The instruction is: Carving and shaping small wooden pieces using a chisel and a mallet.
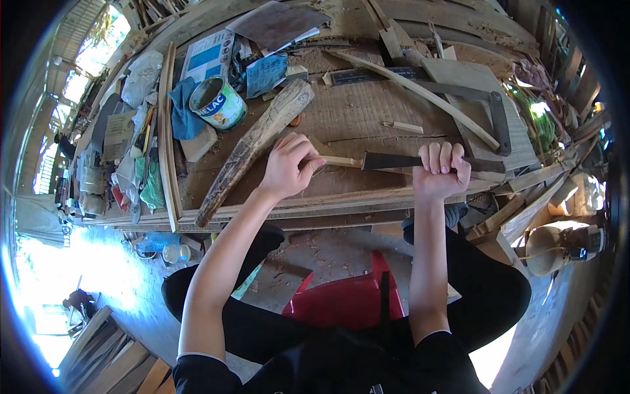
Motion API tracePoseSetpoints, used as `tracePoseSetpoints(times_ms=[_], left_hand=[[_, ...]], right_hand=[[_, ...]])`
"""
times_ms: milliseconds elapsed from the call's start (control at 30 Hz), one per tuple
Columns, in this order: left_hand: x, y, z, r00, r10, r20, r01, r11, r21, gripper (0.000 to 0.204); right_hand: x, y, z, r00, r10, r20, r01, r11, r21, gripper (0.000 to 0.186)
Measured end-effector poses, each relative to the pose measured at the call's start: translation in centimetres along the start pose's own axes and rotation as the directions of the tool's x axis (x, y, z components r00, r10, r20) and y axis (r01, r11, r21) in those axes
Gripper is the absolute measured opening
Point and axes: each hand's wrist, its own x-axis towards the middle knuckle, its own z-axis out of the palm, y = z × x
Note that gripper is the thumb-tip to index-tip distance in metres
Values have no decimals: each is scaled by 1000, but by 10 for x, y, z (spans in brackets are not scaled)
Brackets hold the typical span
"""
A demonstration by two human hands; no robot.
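My left hand (pixel 289 165) pinches a slim, pale wooden stick (pixel 341 161) between thumb and fingers. The stick points to the right, and its end looks shaped. Closed in a fist, my right hand (pixel 442 169) grips a dark flat-bladed tool (pixel 392 161), whose wide end lies at the stick's tip. I cannot tell whether blade and wood touch. More of the tool's dark length shows right of my fist. Beside my left hand a thick, rough wooden club (pixel 256 148) rests slantwise on the workbench (pixel 354 115). A small pale wood piece (pixel 402 126) lies beyond the stick.
A printed can (pixel 218 103) and a blue cloth (pixel 186 108) stand at the back left. A long wooden strip (pixel 426 98) crosses a dark metal frame (pixel 499 118) at right. Bags and clutter (pixel 125 144) fill the left side. Below the bench is a red plastic seat (pixel 348 295).
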Motion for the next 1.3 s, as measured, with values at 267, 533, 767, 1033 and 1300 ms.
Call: tracePoseSetpoints(times_ms=[267,533,767,1033,1300], left_hand=[[2,2,1,1000,4,16,-4,1000,9,23],[12,7,9,997,67,-38,-68,997,-21,23],[-3,-2,-2,1000,-19,-4,19,1000,2,16],[0,-1,0,1000,-28,8,28,999,-28,17],[-1,-1,1,1000,8,-25,-9,999,-49,18]], right_hand=[[-3,-3,-7,998,13,-55,-16,999,-49,25],[4,-16,-5,1000,0,-28,-2,997,-71,24],[17,3,-12,984,116,-137,-110,993,53,24],[15,-1,-19,982,135,-134,-119,985,121,26],[14,-6,-8,987,121,-102,-117,992,45,24]])
